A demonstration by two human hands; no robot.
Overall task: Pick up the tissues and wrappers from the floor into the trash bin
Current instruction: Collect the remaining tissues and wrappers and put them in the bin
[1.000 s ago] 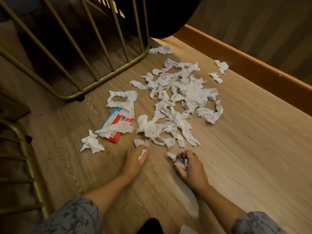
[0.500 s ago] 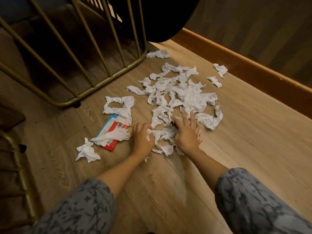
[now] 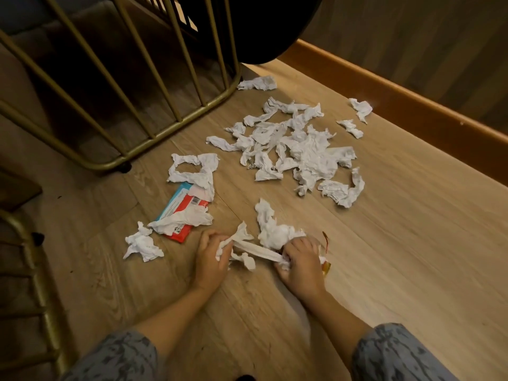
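Observation:
My left hand [image 3: 210,258] and my right hand [image 3: 301,261] rest low on the wooden floor, both closed on a bunch of white tissues [image 3: 270,233] stretched between them. A bit of red and yellow wrapper [image 3: 326,266] peeks out at my right hand. A large pile of torn tissues [image 3: 297,149] lies farther away. A red and blue wrapper [image 3: 181,213] lies to the left under tissue strips. One crumpled tissue [image 3: 141,243] sits at the near left. No trash bin is in view.
A gold metal frame [image 3: 176,127] stands at the far left, with a dark round object [image 3: 269,26] behind it. Another gold frame [image 3: 41,287] runs along the left edge. A wooden skirting board [image 3: 412,105] borders the floor on the right. Small tissue scraps [image 3: 360,108] lie near it.
Both hands have pulled back toward me, dragging a bunch of tissues away from the main pile. A gap of bare floor now separates the bunch from the pile.

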